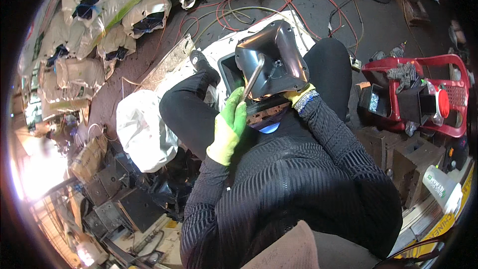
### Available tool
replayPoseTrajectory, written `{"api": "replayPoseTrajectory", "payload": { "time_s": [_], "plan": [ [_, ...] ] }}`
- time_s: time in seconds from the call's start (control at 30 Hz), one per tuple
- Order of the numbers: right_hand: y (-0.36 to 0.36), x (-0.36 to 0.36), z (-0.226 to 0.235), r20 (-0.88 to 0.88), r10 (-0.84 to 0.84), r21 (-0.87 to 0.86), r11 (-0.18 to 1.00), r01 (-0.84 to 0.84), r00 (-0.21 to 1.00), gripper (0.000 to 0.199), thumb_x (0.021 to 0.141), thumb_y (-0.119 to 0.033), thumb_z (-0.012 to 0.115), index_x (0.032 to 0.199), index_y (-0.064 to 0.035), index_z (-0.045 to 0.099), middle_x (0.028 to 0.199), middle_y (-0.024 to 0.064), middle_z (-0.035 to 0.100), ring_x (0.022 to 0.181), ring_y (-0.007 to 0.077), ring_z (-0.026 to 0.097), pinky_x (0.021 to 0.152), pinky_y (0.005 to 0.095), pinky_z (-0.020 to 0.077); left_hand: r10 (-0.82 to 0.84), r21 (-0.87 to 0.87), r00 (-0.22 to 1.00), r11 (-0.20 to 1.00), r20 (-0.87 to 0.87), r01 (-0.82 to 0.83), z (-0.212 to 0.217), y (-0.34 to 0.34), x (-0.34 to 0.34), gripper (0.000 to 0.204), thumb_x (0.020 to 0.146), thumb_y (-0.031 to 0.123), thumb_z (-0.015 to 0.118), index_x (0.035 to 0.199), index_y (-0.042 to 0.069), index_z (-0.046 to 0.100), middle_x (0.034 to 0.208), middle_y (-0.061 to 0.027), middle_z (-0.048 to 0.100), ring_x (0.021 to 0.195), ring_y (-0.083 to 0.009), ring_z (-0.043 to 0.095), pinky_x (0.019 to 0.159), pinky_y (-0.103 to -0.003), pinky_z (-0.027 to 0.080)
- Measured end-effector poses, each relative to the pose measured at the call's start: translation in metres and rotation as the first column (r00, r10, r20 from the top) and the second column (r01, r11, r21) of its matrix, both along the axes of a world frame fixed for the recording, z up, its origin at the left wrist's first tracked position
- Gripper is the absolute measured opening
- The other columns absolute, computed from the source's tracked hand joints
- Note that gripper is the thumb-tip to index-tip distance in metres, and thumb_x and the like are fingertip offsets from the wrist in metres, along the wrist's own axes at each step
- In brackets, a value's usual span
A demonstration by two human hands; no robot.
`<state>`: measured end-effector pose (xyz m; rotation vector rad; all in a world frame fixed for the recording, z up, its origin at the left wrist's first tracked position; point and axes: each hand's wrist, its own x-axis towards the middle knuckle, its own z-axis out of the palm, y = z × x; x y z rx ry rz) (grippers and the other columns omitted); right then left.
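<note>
My left hand (230, 127), in a yellow-green glove, is closed around a metal rod (254, 77) with a rounded, slightly bent upper end. The rod slants across a glossy black moulded part (271, 52), square with flared corners and small holes near its edges. My right hand (300, 94), in a yellow glove with a blue-grey cuff, grips the near right edge of that part; its fingers are partly hidden beneath. The part is held tilted between my knees. Under and left of it shows a black open container (228, 72).
White sheeting (211, 52) lies under the container. A white sack (144, 129) stands by my left knee. At right, a red plastic chair (443, 62) bears a glove, a black box and a red-lidded jar. Hoses (234, 7) tangle ahead; wrapped bundles (104, 0) pile far left.
</note>
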<state>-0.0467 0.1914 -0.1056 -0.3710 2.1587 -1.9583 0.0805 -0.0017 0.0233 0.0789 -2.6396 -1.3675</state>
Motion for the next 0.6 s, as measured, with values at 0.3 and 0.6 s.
{"api": "replayPoseTrajectory", "payload": {
  "time_s": [0.3, 0.6],
  "plan": [
    [0.016, 0.014, -0.019, -0.053, -0.070, 0.054, 0.996, 0.073, 0.996, 0.061, 0.082, -0.025, 0.072, 0.134, -0.0038, 0.049, 0.126, 0.0134, 0.057, 0.117, 0.0258, 0.056, 0.100, 0.0393, 0.0480, -0.151, -0.203, 0.974, 0.962, 0.170, 0.185, -0.034, 0.009, -0.026, 0.023, 0.099, 0.026, 0.053, 0.109, 0.008, 0.064, 0.084, -0.0184, 0.067, 0.074, -0.0307, 0.069, 0.067, -0.039, 0.050],
    [0.015, 0.018, -0.019, -0.106, -0.065, 0.098, 0.992, 0.075, 0.992, 0.057, 0.084, -0.017, 0.073, 0.134, -0.0045, 0.049, 0.125, 0.0115, 0.058, 0.115, 0.0228, 0.058, 0.099, 0.0366, 0.0494, -0.178, -0.278, 0.956, 0.930, 0.233, 0.241, -0.032, 0.005, -0.033, 0.020, 0.098, 0.025, 0.056, 0.098, 0.006, 0.063, 0.067, -0.0150, 0.063, 0.057, -0.0281, 0.065, 0.055, -0.040, 0.048]
  ]
}}
